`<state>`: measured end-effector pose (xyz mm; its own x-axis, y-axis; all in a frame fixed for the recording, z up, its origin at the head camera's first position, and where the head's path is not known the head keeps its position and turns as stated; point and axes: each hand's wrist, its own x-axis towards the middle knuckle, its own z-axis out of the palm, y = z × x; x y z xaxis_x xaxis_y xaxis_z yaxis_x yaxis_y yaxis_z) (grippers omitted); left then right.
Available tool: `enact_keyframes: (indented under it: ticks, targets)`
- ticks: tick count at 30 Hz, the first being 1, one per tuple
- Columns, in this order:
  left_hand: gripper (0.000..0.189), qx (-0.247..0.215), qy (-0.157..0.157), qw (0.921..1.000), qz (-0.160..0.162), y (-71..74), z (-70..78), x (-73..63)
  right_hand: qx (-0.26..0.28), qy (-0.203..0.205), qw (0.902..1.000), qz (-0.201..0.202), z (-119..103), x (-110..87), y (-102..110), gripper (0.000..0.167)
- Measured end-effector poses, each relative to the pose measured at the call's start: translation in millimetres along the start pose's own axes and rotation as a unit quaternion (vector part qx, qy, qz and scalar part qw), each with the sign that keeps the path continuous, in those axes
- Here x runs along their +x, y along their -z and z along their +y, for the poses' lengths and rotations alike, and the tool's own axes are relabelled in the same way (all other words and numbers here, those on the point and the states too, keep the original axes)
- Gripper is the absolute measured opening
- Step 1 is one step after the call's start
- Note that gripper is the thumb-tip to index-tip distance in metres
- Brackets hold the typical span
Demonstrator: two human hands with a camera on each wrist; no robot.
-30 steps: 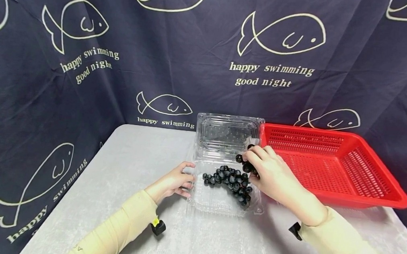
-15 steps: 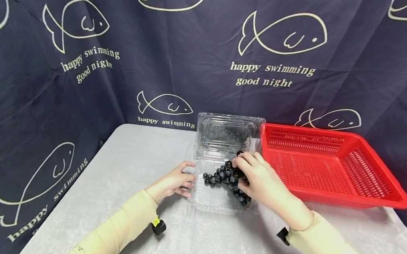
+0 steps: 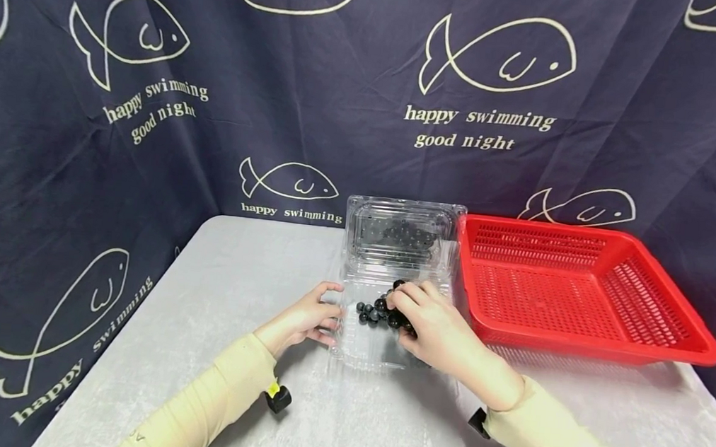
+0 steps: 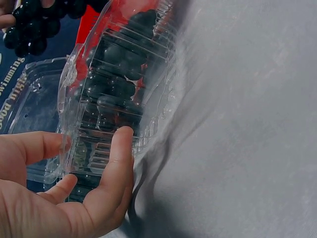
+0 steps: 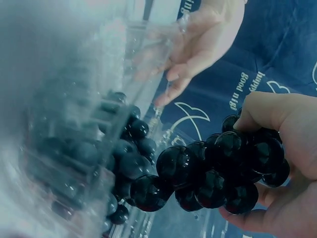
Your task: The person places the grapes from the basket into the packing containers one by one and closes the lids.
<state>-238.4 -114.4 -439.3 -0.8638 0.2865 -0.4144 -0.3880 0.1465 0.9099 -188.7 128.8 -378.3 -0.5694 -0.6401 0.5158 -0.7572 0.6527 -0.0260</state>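
Observation:
A clear plastic clamshell box (image 3: 353, 351) lies open, its lid (image 3: 393, 255) raised at the back. Inside rests a bunch of dark grapes (image 3: 368, 314), seen through the ribbed wall in the left wrist view. My right hand (image 3: 438, 330) holds another small bunch of black grapes (image 5: 213, 171) over the box, fingers and thumb around it. In the head view this hand hides much of the lower bunch. My left hand (image 3: 308, 318) touches the box's left wall with spread fingers (image 4: 119, 153), one of them at the rim.
A red perforated plastic basket (image 3: 577, 346) stands right of the box, close beside its lid. The grey tabletop (image 3: 253, 257) runs back to a dark blue curtain (image 3: 318, 92) with fish drawings. A black wrist camera (image 3: 279, 398) sits under the left sleeve.
My right hand has moved left and slightly toward me with the held grapes, from the box's right side to over its middle. My left hand stays at the box wall.

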Motion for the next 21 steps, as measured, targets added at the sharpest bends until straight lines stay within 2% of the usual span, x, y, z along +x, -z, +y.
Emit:
enact_keyframes:
  ticks: [21]
  targets:
    - [0.056, -0.002, -0.005, 1.0, -0.002, 0.6, -1.9, 0.4, 0.018, 0.025, 0.998, -0.055, -11.7, -8.2, -34.5, 0.038]
